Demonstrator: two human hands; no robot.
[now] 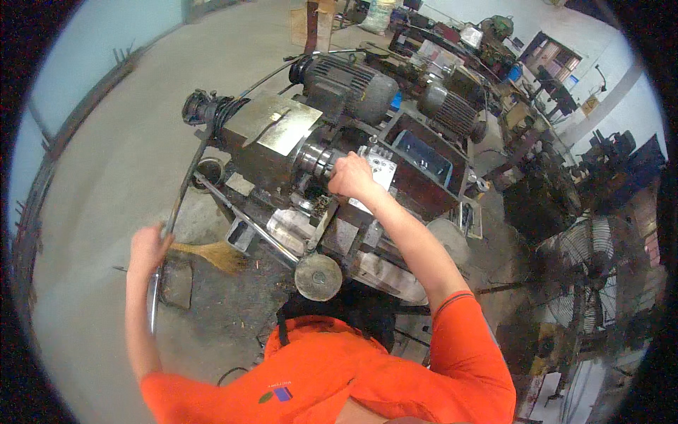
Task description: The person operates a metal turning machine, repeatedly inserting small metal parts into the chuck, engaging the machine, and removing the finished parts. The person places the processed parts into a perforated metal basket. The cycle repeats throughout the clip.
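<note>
A small lathe-like machine stands in front of me, with a metal-topped headstock [272, 124] and a shiny round chuck [314, 161] on its side. Right at the chuck's face, my right hand [351, 175] is closed with its fingers curled; whatever is in them is hidden. Out to the left, my left hand [148, 247] is wrapped around a long metal lever [182, 189] that slopes down from the headstock's far-left end. A round metal disc [318, 276] sits at the machine's near end, below a shiny bar [258, 230].
A straw broom [212, 254] lies by the left hand. Behind the chuck are an electric motor [349, 88] and a dark tray [424, 159] holding small parts. Another motor [448, 109] stands farther right. A caged fan [579, 265] is at the right.
</note>
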